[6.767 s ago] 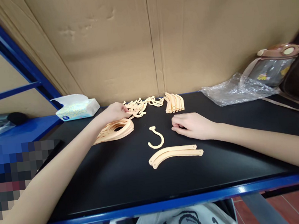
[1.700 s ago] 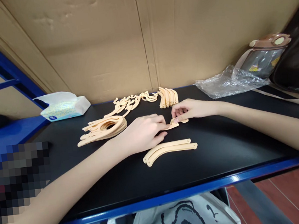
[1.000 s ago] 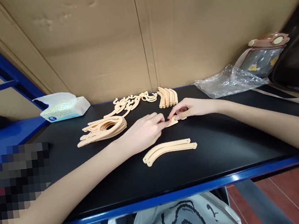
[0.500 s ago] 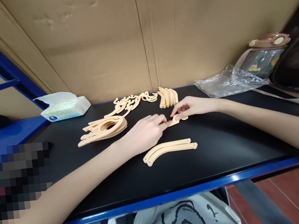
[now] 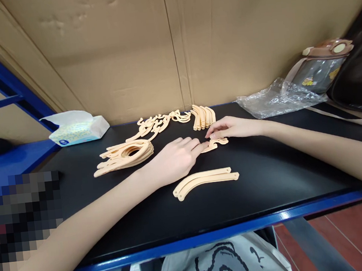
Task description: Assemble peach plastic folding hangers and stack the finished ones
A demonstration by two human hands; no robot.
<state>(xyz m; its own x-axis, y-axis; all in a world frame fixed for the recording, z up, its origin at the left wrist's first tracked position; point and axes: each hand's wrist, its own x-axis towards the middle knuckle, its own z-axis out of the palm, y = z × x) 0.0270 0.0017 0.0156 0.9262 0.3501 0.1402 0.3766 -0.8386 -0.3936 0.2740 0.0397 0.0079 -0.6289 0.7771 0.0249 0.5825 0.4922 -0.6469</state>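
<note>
One hanger hook (image 5: 222,141), seemingly steadied
Left hand (image 5: 177,156) presses it beyond paired hanger arms (image 5: 205,178); right hand (image 5: 236,127) curls alongside; both grips unclear.

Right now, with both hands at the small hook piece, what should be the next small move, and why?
I would probably press the hook piece gently with the right hand. The left hand has its index finger at the piece's left end, which may steady it, and the right fingertips are already close by.
</note>
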